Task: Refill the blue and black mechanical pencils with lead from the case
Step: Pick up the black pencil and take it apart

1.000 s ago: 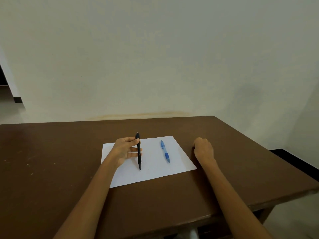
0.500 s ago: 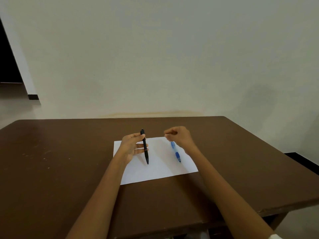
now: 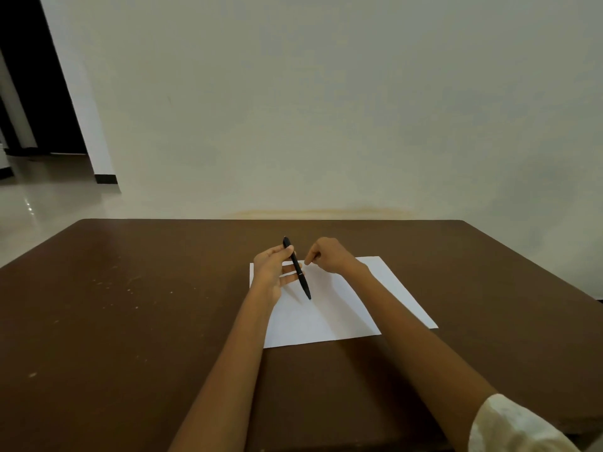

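Right now we've got the black pencil [image 3: 297, 268] gripped in our left hand [image 3: 272, 272] over the paper [image 3: 329, 314] mid-bench [image 3: 130, 305], right hand [image 3: 329, 256] pinched beside its top, contents unclear, blue pencil hidden — refilling seemingly unfinished.

Left hand [image 3: 272, 272] pinches with fingers spread; right hand [image 3: 329, 256] curled, close beside.

Right hand [image 3: 329, 256] moved left from tabletop edge of paper, now raised, fingers curled, just beside black mechanical pencil [image 3: 297, 268]. Blue pencil now hidden behind right forearm. Left hand [image 3: 272, 272] lifted slightly.
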